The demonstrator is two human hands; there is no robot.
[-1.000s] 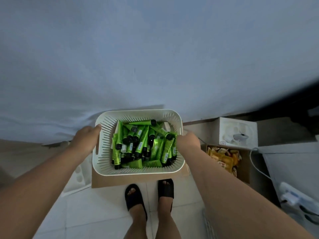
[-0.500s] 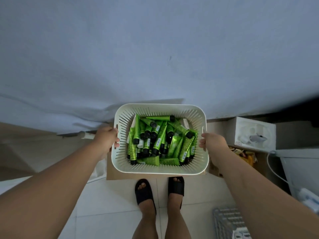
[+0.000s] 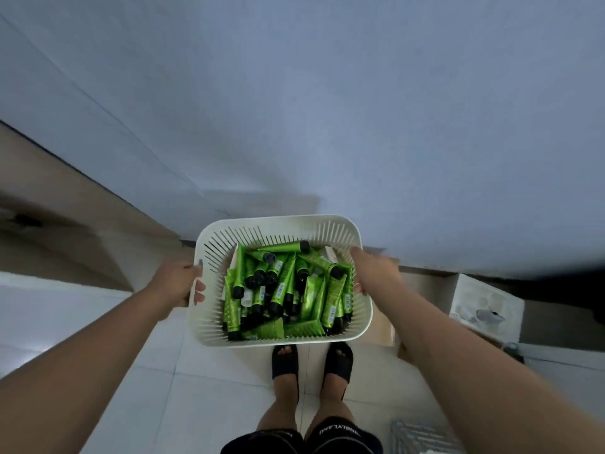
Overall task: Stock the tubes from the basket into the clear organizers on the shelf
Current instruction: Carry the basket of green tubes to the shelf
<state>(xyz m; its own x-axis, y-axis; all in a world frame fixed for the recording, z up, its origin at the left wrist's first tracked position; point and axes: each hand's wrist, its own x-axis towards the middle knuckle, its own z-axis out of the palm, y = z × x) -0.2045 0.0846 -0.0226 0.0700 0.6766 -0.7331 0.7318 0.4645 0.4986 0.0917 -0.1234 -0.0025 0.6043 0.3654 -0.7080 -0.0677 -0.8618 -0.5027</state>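
Above the tiled floor (image 3: 209, 388), we are holding the white basket (image 3: 281, 233) by its sides. Our left grip (image 3: 178, 286) is curling round the rim at 9 o'clock, and our right grip (image 3: 373, 270) is clamping the rim at 3 o'clock. The green tubes (image 3: 284, 290) are lying heaped inside the basket.

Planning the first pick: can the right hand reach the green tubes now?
Likely not yet: right hand and left hand both grip the basket, though the tubes lie uncovered close by.
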